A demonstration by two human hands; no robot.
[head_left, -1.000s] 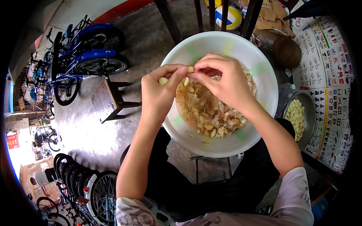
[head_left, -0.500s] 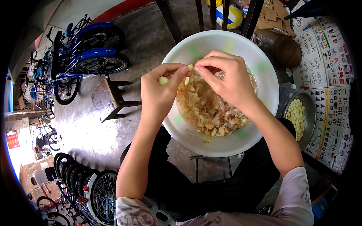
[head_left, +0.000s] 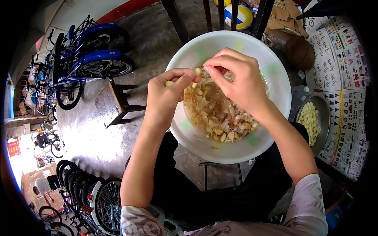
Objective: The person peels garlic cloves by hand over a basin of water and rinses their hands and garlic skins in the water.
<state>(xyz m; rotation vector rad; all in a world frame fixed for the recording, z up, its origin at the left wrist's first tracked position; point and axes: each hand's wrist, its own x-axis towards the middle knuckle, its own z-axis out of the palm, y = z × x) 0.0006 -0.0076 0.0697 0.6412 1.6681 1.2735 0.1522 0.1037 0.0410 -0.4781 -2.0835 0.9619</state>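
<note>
A pale garlic clove (head_left: 198, 71) is pinched between the thumb and forefinger of my left hand (head_left: 165, 92), above the far left part of a white plastic basin (head_left: 277, 98). More cloves are tucked in that hand; one pale clove (head_left: 169, 83) shows behind the thumb. My right hand (head_left: 244, 80) is closed in a pinch just right of the held clove. Whatever lies between its fingertips is too small to make out. Beneath both hands, the basin holds papery garlic skins (head_left: 212, 106) mixed with unpeeled cloves (head_left: 223, 137).
To the right stands a metal bowl (head_left: 325, 118) of peeled cloves (head_left: 310, 122). A basketball (head_left: 299, 53) and a volleyball (head_left: 239, 17) lie beyond the basin. On the left are a wooden stool (head_left: 111, 103) and several bicycles (head_left: 100, 63). A person (head_left: 42, 185) is in the far lower left.
Both hands stay close together over the basin. My left fingers have curled further over the cloves in the palm, and my right hand has shifted slightly upward.
</note>
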